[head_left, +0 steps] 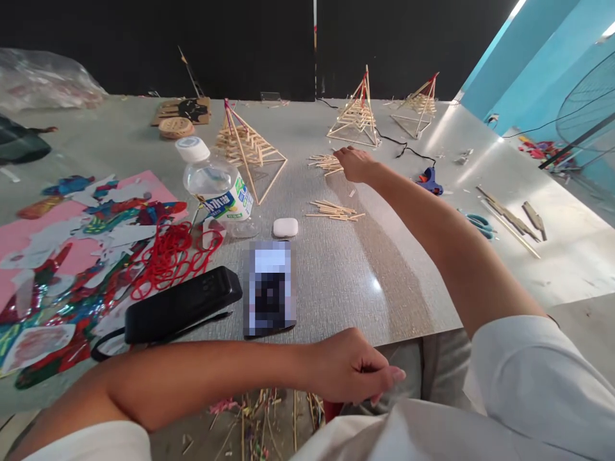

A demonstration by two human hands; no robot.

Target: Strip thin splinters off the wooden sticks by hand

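My right hand (356, 164) reaches across the table to a pile of short wooden sticks (323, 164). Its fingers are bent together onto the right end of that pile; the fingertips are partly hidden. A second pile of short sticks (335, 210) lies nearer to me. At the table's front edge my left hand (353, 370) is curled into a loose fist, thumb on top, with nothing seen sticking out. Beyond the piles stand stick pyramids: one with a purple-tied top (259, 150), one with a red-tied top (358, 115) and a smaller one (419, 109).
A plastic bottle (216, 186), white case (285, 227), phone (270, 288) and black power bank (182, 304) lie left of centre. Red cord (166, 256) spreads over coloured scraps. Right are a blue glue gun (431, 181), scissors (478, 224) and wood strips (509, 214).
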